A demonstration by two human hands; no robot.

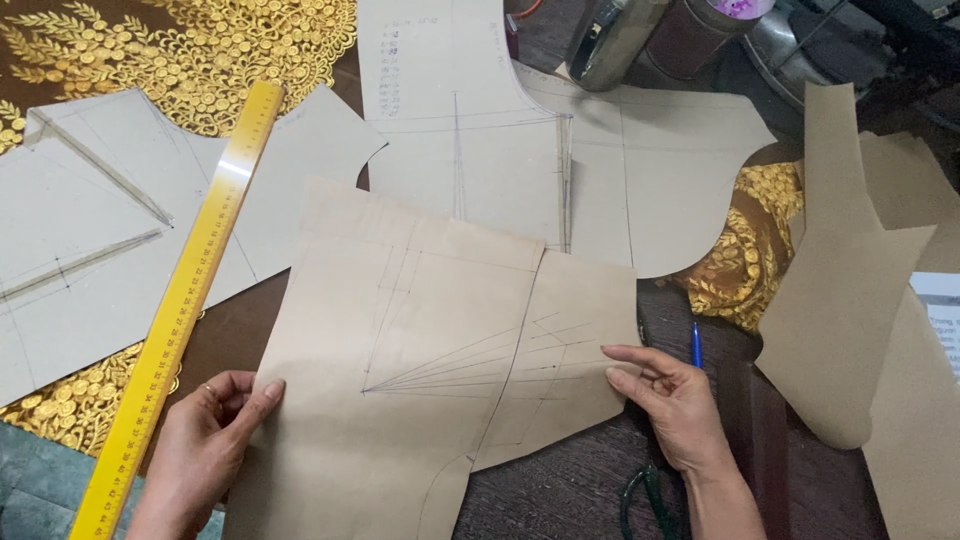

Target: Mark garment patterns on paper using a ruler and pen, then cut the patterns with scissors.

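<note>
Head view shows a brown paper pattern piece (400, 360) lying on the dark tabletop (570, 490), directly in front of the person and between both hands. Its long axis runs away from the person, a little tilted to the right, and pencil lines fan across it. A second, smaller pattern piece (575, 350) overlaps its right edge. The left hand (205, 440) pinches the left edge of the big piece, thumb on top and fingers under. The right hand (670, 400) presses flat fingers on the right edge of the smaller piece, not closed around it. Both hands are about equally near. A yellow ruler (180, 300) lies diagonal just beside the left hand, and a blue pen (697, 345) lies just beyond the right hand.
</note>
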